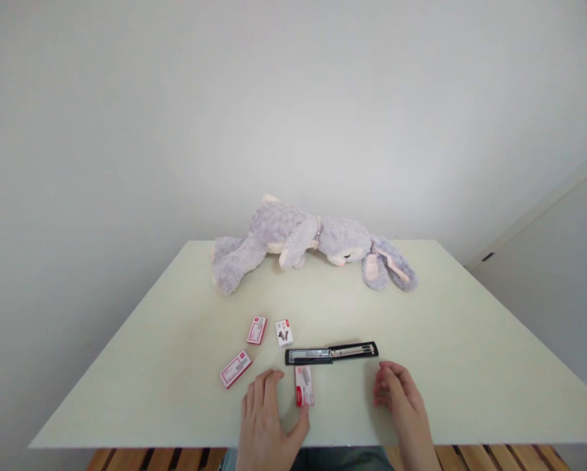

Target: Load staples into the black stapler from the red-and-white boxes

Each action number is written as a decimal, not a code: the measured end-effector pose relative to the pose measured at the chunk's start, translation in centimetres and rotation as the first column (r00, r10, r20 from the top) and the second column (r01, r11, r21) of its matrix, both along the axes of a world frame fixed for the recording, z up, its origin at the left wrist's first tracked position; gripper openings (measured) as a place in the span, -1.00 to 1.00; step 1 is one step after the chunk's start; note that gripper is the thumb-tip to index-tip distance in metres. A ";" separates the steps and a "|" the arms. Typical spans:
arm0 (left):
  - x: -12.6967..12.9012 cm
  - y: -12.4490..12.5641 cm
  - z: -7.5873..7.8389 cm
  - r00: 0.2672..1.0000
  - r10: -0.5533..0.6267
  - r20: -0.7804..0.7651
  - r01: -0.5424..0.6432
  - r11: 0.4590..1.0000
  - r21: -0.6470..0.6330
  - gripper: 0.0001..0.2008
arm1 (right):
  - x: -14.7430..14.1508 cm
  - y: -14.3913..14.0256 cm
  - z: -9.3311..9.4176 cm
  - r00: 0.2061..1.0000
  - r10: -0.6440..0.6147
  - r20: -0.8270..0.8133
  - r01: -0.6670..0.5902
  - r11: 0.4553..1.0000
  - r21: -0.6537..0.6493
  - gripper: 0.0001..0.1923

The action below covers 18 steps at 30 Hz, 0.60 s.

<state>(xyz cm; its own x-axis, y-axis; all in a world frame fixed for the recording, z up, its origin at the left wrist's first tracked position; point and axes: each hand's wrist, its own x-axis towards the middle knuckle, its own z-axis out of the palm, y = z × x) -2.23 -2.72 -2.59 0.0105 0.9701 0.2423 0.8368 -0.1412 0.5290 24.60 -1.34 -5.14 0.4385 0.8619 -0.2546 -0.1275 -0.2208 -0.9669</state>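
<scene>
Red-and-white box located toward the front edge of the table, its near end met by the thumb of the left hand, grip wide. If pushed by the thumb unopposed, it could be slid into the opened stapler just beyond, skewing it. Right hand held near the stapler's right end, grip narrow; contents cannot be told.
</scene>
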 end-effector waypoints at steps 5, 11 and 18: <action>2.7 0.1 1.5 1.000 0.003 -0.020 -0.005 0.996 -0.086 -0.71 | -3.6 -1.3 0.7 0.900 0.429 0.080 -0.421 0.901 -0.104 -0.49; 1.5 0.9 2.5 0.950 -0.304 0.076 0.312 0.941 -0.132 -0.58 | -5.2 0.5 2.6 0.785 0.582 0.212 -0.582 0.810 -0.065 -0.56; 0.9 2.6 2.0 0.910 -0.393 0.132 0.407 0.907 -0.110 -0.52 | -4.7 2.0 1.0 0.769 0.610 0.191 -0.595 0.792 -0.137 -0.58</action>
<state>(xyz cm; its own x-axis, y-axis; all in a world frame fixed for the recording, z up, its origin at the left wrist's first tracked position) -1.31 -0.15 -0.59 0.3862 0.9127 0.1338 0.6637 -0.3757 0.6468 19.89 0.70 -4.19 -0.1156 0.9524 -0.2820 0.2605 -0.2449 -0.9339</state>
